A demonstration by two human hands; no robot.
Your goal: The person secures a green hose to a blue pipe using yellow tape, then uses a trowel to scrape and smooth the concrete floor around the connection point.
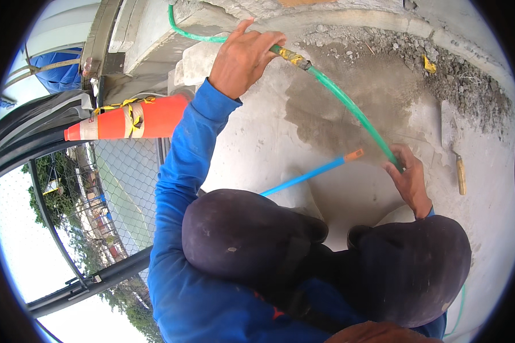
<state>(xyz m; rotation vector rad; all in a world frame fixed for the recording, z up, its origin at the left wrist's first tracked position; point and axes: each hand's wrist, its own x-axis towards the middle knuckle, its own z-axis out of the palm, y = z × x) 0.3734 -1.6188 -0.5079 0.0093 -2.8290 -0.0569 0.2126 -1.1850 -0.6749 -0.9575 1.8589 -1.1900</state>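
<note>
A green hose (pixel 349 103) runs in an arc across the upper part of the head view, between my two hands. My left hand (pixel 246 60) is closed around it, just left of a joint wrapped in yellow and grey tape (pixel 292 57). Lower on the right, my right hand (pixel 409 180) pinches the same hose between thumb and fingers. Beyond my left hand the hose carries on to the upper left and bends upward. Below the arc, a blue stick with an orange end (pixel 312 173) slants out from beside my knee, touched by neither hand.
A trowel (pixel 455 148) with a wooden handle lies on the concrete at the right. Broken rubble (pixel 463 80) with a yellow scrap (pixel 429 64) lines the far curb. On the left are an orange traffic cone (pixel 166 117) lying sideways in view and a chain-link fence (pixel 120 188).
</note>
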